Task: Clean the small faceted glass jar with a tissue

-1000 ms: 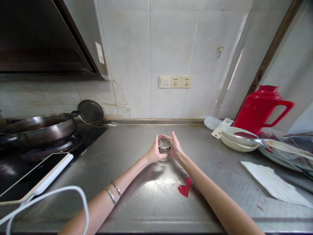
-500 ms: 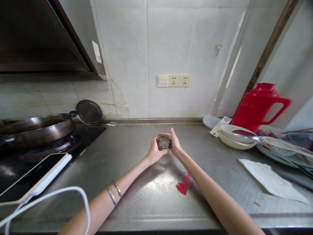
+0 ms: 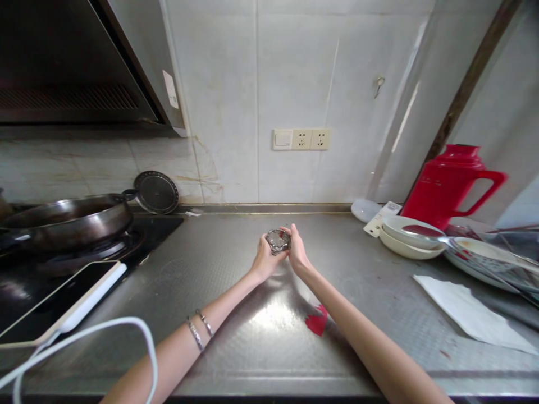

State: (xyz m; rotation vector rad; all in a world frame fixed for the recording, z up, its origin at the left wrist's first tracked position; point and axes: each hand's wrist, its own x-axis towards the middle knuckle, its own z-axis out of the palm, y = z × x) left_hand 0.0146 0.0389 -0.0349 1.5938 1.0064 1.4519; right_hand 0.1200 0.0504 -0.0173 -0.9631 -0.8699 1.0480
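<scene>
A small, round glass cup [image 3: 278, 241] with a dark rim is held between my two hands over the middle of the steel counter [image 3: 219, 252]. My left hand [image 3: 268, 259] curls around its left and near side, fingers underneath. On the right side, my right hand [image 3: 297, 251] presses against it, thumb pointing up and fingers partly hidden behind the cup. Its round top faces me, and whether anything is inside cannot be made out. Below the right wrist lies a red patch [image 3: 316, 321] with a ragged edge.
At left a pan [image 3: 69, 224] sits on the black stove near a phone [image 3: 59, 297] with a white cable [image 3: 126, 321]. A red thermos [image 3: 446, 188], stacked bowls [image 3: 410, 247] and a white paper sheet [image 3: 471, 311] are at right.
The cup and both hands have shifted slightly left. The cup has turned a little, so its rim and clear glass top show more plainly. Both hands still hold it.
</scene>
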